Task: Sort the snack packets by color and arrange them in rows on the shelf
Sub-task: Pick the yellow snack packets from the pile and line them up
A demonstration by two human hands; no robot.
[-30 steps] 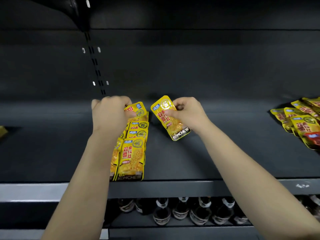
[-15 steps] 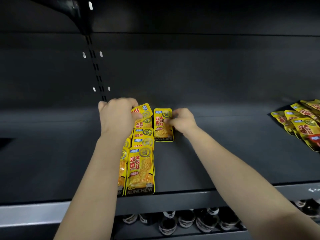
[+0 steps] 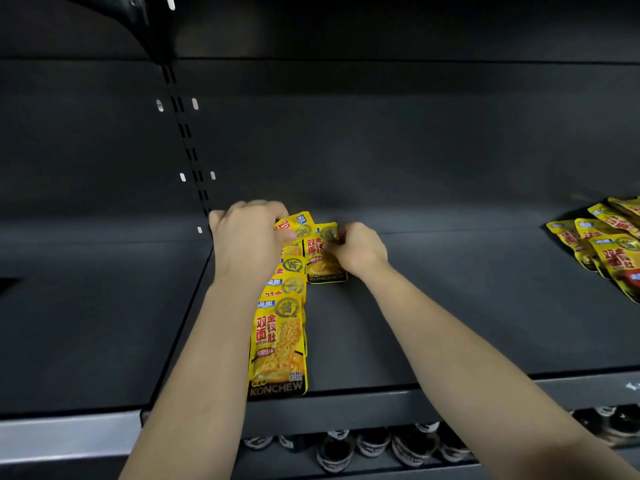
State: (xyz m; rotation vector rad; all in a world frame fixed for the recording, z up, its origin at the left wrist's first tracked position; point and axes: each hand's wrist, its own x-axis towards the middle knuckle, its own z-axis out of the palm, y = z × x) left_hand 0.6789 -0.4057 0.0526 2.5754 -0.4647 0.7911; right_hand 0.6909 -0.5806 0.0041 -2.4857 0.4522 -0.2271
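A row of overlapping yellow snack packets (image 3: 278, 344) runs from the shelf's front edge toward the back on the dark shelf (image 3: 450, 306). My left hand (image 3: 247, 237) rests curled over the far end of this row, fingers on the rearmost packet (image 3: 300, 223). A single yellow packet (image 3: 322, 258) lies flat just right of the row at the back. My right hand (image 3: 358, 249) pinches its right edge with thumb and fingers. The packet's right side is hidden by that hand.
A loose pile of yellow packets, some with red parts (image 3: 609, 244), lies at the shelf's far right. Dark bottles (image 3: 374, 445) stand on the lower shelf. A slotted upright (image 3: 183, 133) runs up the back panel on the left.
My right hand carried the single packet from tilted in the air down and back, laying it flat beside the row. My left hand stayed on the row's far end.
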